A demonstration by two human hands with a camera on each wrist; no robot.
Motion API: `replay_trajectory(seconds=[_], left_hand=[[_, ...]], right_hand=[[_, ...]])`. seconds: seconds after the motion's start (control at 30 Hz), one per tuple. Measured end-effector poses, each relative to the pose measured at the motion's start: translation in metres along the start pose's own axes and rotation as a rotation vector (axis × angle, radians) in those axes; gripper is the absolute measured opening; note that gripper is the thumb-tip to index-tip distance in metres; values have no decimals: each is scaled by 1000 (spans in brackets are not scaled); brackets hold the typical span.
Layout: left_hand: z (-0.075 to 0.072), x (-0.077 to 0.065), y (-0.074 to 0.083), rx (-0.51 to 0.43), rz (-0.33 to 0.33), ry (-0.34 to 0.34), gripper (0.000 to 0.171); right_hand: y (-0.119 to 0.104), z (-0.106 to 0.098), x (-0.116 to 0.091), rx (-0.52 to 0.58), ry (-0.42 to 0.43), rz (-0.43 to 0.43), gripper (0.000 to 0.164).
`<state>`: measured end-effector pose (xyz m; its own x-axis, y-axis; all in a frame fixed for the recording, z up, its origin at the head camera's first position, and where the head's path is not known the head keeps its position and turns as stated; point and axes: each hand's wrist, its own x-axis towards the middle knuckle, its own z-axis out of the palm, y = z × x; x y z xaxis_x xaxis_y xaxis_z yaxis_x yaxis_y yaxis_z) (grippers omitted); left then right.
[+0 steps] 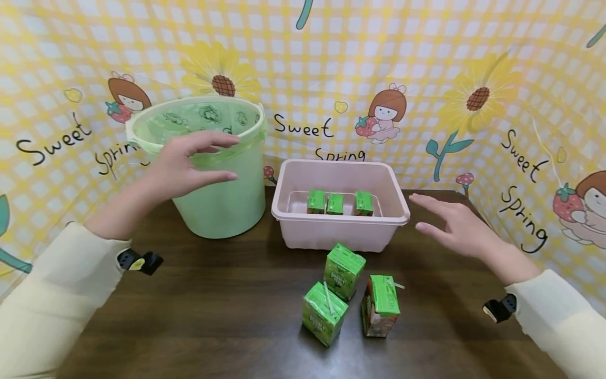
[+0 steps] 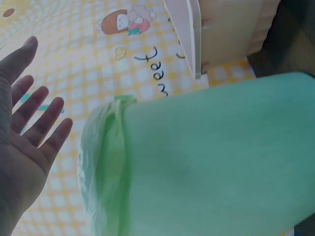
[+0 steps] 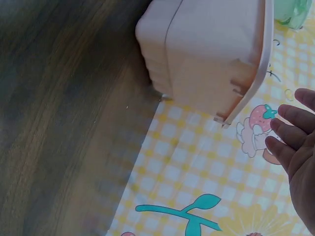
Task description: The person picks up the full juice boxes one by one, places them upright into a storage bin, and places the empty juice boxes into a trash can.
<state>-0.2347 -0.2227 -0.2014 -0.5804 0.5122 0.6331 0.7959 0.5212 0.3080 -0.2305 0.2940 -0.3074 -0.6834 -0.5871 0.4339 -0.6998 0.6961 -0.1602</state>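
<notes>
My left hand (image 1: 187, 163) is raised in front of the green bin (image 1: 222, 202), thumb and fingers spread apart, holding nothing. In the left wrist view its fingers (image 2: 37, 115) stretch out beside the bin's bag-lined rim. To the right of the pink plastic basin (image 1: 338, 231) my right hand (image 1: 459, 226) hovers with fingers extended, also holding nothing. Three green drink cartons (image 1: 335, 204) sit inside the basin. Three more stand on the table before it: one at the back (image 1: 344, 269), a carton with a straw (image 1: 324, 314) at front left, and another carton (image 1: 380, 306) on the right.
A dark wooden table (image 1: 213, 310) carries everything. A light green plastic bag (image 1: 203, 118) lines the bin, its edge folded over the rim. Behind the table hangs a yellow checked cloth (image 1: 303, 68) with printed flowers and figures.
</notes>
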Motion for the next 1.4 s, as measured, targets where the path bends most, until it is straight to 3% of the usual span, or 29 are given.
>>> replay_trajectory(seconds=[0.13,0.23,0.47,0.57,0.67,0.83,0.93,1.17,1.4], left_hand=[[-9,-7,1,97,83,112,65],[-15,-14,-1,162,101,183,66],[-19,-33,-19,373,17,305,59],[-18,-40,-30,446,-24,330,56],[-15,-44,-42,496,-22,350,57],[-10,-47,-57,561,1,399,75],[-8,-50,-62,592,3,423,79],[-7,-55,-69,657,16,423,71],[-2,-53,-72,637,-14,473,75]], right_hand=[[-7,-3,-7,21,52,-23,57],[-13,-4,-12,56,75,-34,56],[-22,1,-24,194,65,-47,52],[-25,5,-29,247,37,-61,51],[-28,9,-35,313,9,-77,51],[-32,19,-43,470,-5,-122,56],[-35,28,-46,559,-15,-148,65],[-44,51,-55,678,-63,-139,85],[-56,68,-60,792,-53,-100,91]])
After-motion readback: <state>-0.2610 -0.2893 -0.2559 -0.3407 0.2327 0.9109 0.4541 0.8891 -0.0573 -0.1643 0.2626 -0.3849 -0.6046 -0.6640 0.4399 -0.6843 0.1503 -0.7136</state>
